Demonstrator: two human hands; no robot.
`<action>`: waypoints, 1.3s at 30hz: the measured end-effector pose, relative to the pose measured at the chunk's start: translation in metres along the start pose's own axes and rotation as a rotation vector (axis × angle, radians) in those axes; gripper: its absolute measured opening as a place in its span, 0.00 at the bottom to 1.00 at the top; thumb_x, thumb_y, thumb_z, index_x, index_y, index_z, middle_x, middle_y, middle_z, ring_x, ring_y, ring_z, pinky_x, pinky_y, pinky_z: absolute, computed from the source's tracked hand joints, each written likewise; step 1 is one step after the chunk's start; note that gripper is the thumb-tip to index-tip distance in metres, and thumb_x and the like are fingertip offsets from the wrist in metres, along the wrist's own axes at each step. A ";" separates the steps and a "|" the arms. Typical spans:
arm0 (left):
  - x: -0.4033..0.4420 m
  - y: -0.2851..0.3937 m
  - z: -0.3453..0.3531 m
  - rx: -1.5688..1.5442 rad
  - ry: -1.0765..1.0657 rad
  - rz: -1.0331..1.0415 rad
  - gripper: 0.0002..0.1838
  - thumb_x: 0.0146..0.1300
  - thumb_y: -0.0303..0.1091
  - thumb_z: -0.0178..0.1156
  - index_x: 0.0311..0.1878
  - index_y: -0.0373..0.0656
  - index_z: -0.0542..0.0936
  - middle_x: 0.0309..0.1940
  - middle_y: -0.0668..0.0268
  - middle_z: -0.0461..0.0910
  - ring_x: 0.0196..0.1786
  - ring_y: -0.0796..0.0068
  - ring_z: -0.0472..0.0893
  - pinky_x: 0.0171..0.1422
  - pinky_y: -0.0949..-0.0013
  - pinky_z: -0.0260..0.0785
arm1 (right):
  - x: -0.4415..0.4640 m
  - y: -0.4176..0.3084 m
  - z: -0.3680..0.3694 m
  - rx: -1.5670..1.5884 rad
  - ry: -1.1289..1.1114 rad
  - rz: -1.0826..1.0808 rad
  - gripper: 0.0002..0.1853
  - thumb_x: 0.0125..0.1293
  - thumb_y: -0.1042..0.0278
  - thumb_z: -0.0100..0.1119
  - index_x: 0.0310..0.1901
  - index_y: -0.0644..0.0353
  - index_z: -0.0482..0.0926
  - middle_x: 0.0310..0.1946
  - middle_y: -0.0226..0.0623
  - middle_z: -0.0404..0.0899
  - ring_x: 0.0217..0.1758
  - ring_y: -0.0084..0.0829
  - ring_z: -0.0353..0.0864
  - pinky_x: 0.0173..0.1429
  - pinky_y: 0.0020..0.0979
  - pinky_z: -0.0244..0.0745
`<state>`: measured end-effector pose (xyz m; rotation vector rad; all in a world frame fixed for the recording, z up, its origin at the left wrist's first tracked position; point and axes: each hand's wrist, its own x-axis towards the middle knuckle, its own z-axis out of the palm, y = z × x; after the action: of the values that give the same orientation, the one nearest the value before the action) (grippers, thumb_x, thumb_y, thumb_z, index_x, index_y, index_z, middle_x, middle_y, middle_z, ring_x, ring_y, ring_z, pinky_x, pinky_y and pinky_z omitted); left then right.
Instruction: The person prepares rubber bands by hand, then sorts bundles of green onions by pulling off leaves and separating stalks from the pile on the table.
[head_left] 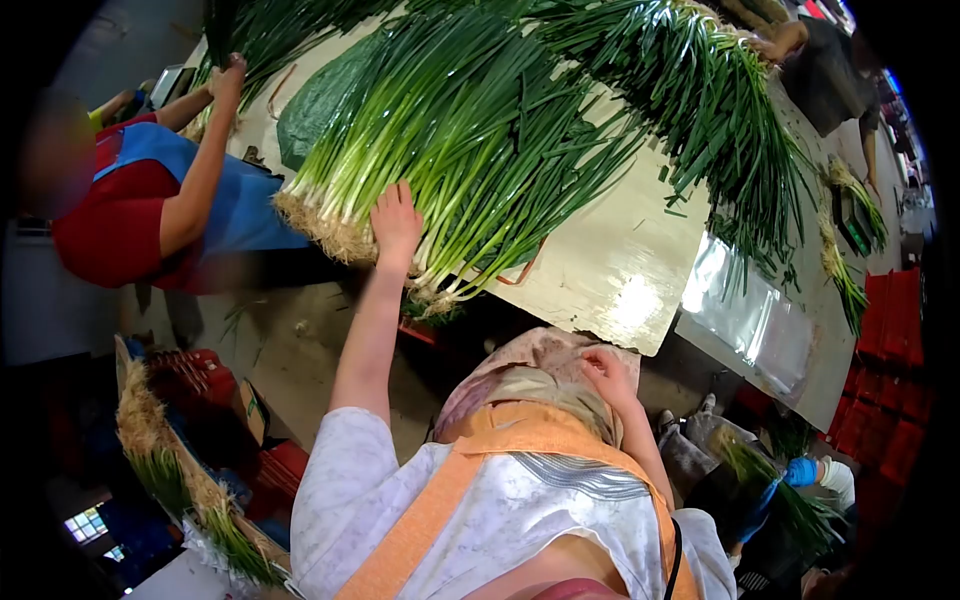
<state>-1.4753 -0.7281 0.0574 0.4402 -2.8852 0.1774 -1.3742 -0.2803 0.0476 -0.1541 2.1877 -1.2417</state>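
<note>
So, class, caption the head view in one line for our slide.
Left hand on spread green onions; right hand near the table.

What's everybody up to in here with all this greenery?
People are around a table heaped with long green stalks. The camera wearer's left hand lies on a spread pile of stalks, near the roots; the right hand is by the near edge, with nothing visibly held. At the left, a co-worker in a blue apron grips more greens. Another large pile lies farther right.
</note>
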 end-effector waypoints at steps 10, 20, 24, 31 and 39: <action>0.034 0.005 -0.016 0.032 -0.451 -0.005 0.16 0.53 0.36 0.59 0.43 0.38 0.73 0.36 0.59 0.77 0.41 0.65 0.75 0.48 0.61 0.65 | 0.036 -0.033 0.006 -0.003 -0.066 -0.082 0.14 0.61 0.65 0.59 0.45 0.63 0.75 0.37 0.37 0.79 0.40 0.29 0.78 0.45 0.28 0.72; -0.014 0.042 -0.009 -0.434 -0.187 0.113 0.22 0.56 0.45 0.60 0.51 0.45 0.74 0.51 0.60 0.71 0.56 0.60 0.68 0.62 0.55 0.56 | 0.095 -0.087 0.046 0.249 -0.274 -0.135 0.12 0.63 0.66 0.58 0.44 0.63 0.75 0.31 0.28 0.76 0.35 0.18 0.72 0.41 0.23 0.69; -0.033 0.037 0.016 -0.464 -0.267 0.040 0.20 0.57 0.42 0.59 0.51 0.44 0.74 0.45 0.61 0.75 0.52 0.59 0.71 0.57 0.55 0.59 | 0.108 -0.079 0.059 0.347 -0.292 -0.099 0.11 0.63 0.67 0.58 0.44 0.63 0.75 0.31 0.26 0.76 0.34 0.17 0.71 0.41 0.23 0.69; -0.051 0.065 0.054 -0.382 -0.257 -0.039 0.12 0.58 0.36 0.58 0.44 0.43 0.76 0.39 0.60 0.77 0.47 0.59 0.73 0.53 0.56 0.59 | 0.147 -0.050 0.084 0.416 -0.240 -0.111 0.11 0.61 0.67 0.59 0.42 0.64 0.75 0.30 0.28 0.76 0.32 0.18 0.73 0.40 0.23 0.70; -0.036 0.067 0.041 -0.647 -0.387 -0.177 0.12 0.58 0.37 0.57 0.42 0.41 0.76 0.38 0.61 0.78 0.44 0.61 0.75 0.52 0.62 0.62 | 0.221 -0.116 0.103 -0.122 -0.035 0.025 0.18 0.57 0.56 0.62 0.37 0.66 0.78 0.24 0.41 0.79 0.27 0.34 0.80 0.32 0.35 0.74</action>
<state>-1.4706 -0.6606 0.0036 0.6429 -2.9984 -0.9338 -1.5165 -0.5050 0.0038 -0.1963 2.2286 -1.0839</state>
